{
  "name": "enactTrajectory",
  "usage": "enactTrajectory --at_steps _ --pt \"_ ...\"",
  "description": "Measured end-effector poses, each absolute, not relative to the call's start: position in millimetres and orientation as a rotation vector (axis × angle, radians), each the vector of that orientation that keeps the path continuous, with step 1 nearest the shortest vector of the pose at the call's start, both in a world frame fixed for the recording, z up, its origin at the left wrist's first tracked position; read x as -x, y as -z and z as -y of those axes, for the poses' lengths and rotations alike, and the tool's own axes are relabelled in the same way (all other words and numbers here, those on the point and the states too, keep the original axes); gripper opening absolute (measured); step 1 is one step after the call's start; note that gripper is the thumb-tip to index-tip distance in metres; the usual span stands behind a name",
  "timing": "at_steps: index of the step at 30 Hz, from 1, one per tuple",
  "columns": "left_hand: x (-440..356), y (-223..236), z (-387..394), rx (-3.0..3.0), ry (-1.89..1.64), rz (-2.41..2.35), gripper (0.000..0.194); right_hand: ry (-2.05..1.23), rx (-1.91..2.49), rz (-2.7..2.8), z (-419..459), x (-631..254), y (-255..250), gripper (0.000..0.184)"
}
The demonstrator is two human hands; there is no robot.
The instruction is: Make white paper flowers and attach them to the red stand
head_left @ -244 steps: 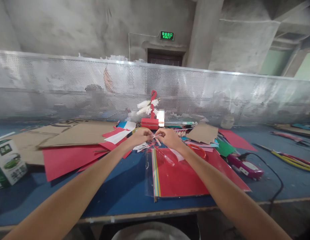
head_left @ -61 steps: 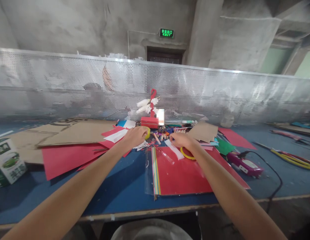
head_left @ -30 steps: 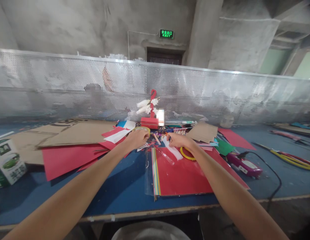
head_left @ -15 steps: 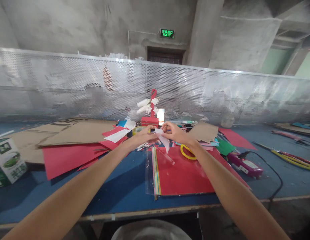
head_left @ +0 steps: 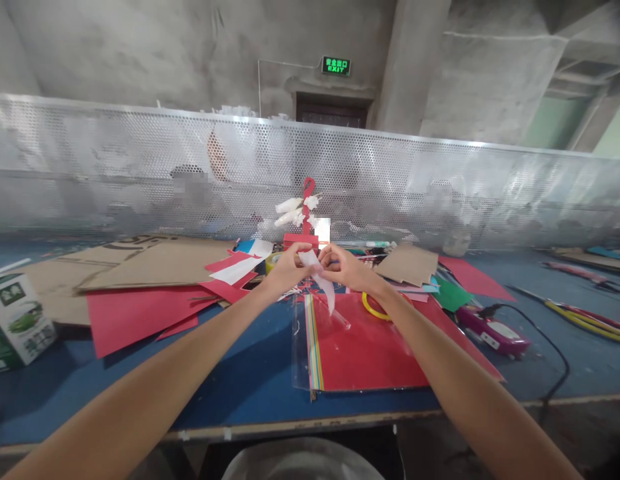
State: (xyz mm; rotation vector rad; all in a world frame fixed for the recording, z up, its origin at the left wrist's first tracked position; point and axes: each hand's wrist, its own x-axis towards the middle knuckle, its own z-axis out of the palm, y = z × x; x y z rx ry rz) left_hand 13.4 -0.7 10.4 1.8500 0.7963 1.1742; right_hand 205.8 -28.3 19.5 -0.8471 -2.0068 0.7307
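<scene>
A strip of thin white paper is pinched between my two hands, its lower end hanging down loose. My left hand grips its left side with thumb and fingers. On the other side, the fingertips of my right hand are closed on the paper near its middle. Below the hands lies a stack of red paper sheets with coloured edges in a clear sleeve. A clear tube rests on that stack. Just behind stands a red paper stand with white paper flowers.
Cardboard and red sheets cover the left, beside a milk carton. Yellow-handled scissors lie by my right wrist. A purple device with a black cable sits to the right. A perforated metal screen closes off the back.
The white paper has turned and opened out, showing more of its length between my fingers. Both hands stay close together in nearly the same place.
</scene>
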Motion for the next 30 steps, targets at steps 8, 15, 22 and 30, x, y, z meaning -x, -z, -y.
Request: enactTrajectory --at_steps 8,15,22,30 --pt "-9.4 -14.5 0.3 -1.891 -1.269 -0.830 0.052 -0.832 0.926 1.943 28.2 -206.9 -19.5 0.037" --pt "-3.5 -14.0 -10.4 -1.984 -1.216 -0.749 0.036 -0.742 1.041 1.941 26.0 -210.6 -18.6 0.026" --pt "3.9 -16.5 -14.4 -2.139 -1.219 -0.801 0.021 -0.754 1.065 1.963 25.9 -210.8 -18.0 0.025" --pt "7.2 -15.8 -20.8 -2.106 -1.127 -0.817 0.022 -0.738 1.087 1.946 20.3 -213.6 -15.7 0.027"
